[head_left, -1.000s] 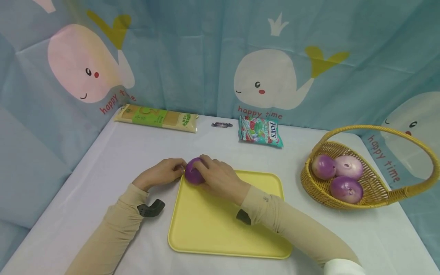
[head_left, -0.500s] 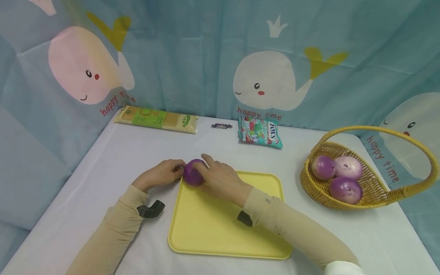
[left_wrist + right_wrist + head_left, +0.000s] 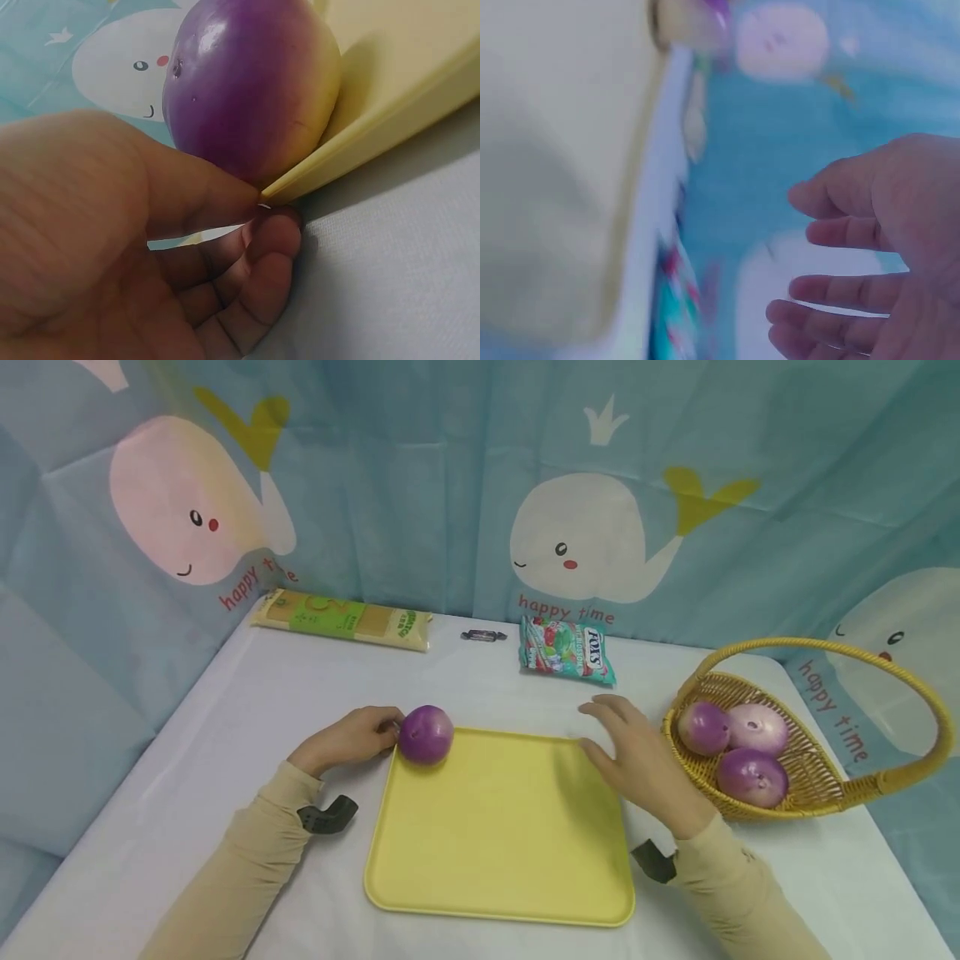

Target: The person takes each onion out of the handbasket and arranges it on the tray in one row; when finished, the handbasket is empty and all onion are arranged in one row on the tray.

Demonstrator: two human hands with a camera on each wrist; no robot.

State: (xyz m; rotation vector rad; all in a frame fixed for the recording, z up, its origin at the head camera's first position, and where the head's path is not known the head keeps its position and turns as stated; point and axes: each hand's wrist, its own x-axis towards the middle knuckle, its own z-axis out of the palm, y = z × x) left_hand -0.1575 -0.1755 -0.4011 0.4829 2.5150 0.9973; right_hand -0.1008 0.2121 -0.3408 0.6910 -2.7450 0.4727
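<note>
A round purple turnip [image 3: 426, 736], pale on one side, rests in the far left corner of the yellow tray [image 3: 502, 843]. Beside it my left hand [image 3: 351, 743] pinches the tray's rim; the left wrist view puts the thumb above the edge and curled fingers under it. The turnip sits right by that thumb [image 3: 202, 196]. My right hand [image 3: 637, 760] hovers over the tray's right side with fingers spread and holds nothing. It is nearest the wicker basket [image 3: 678, 777], where three more purple-and-white turnips [image 3: 753, 777] lie.
Along the back of the white table lie a long noodle packet [image 3: 341, 620], a small wrapped candy [image 3: 483, 635] and a teal candy bag [image 3: 567, 649]. The basket's tall handle [image 3: 847, 647] arches at the right. A whale-print curtain [image 3: 420, 510] hangs behind.
My right hand has let go of the turnip and moved right, towards the basket. The turnip stays in the tray's corner. The left hand has kept its place on the rim.
</note>
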